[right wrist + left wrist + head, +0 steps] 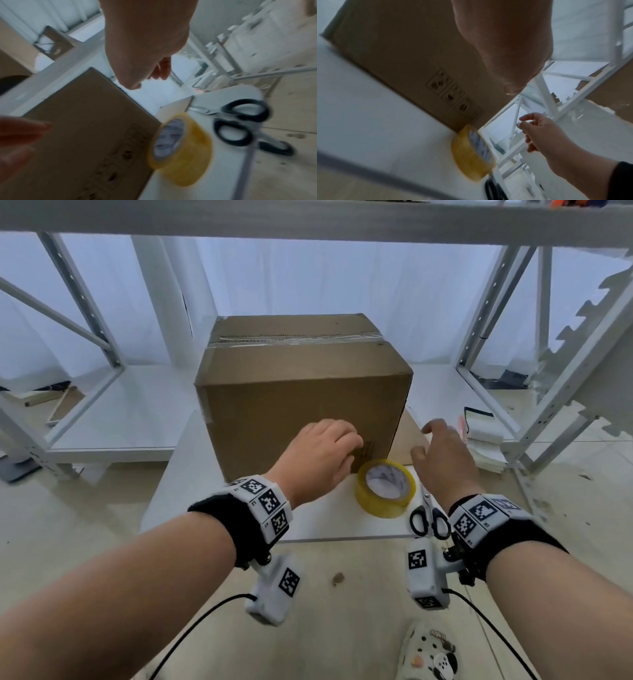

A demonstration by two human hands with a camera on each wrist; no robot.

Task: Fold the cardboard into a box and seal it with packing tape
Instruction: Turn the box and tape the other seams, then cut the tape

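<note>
Box [305, 392] folded, top seam taped shut.

White metal shelving [85, 302], pale curtains [308, 278], beige floor [68, 508]

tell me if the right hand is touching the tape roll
Apart. The left wrist view shows the right hand beside the tape roll with clear background between them.

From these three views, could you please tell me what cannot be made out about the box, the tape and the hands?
- Box: its underside and far side are hidden in every view, so sealing there is unknown.
- Printed marks low on the box front: the left hand partly covers them in the head view; blurred in both wrist views.
- Tape roll: its loose end is too small or blurred everywhere.
- Right hand: fingers blurred, with no visible contact.
- Scissors: blades partly behind the right wrist.
</note>
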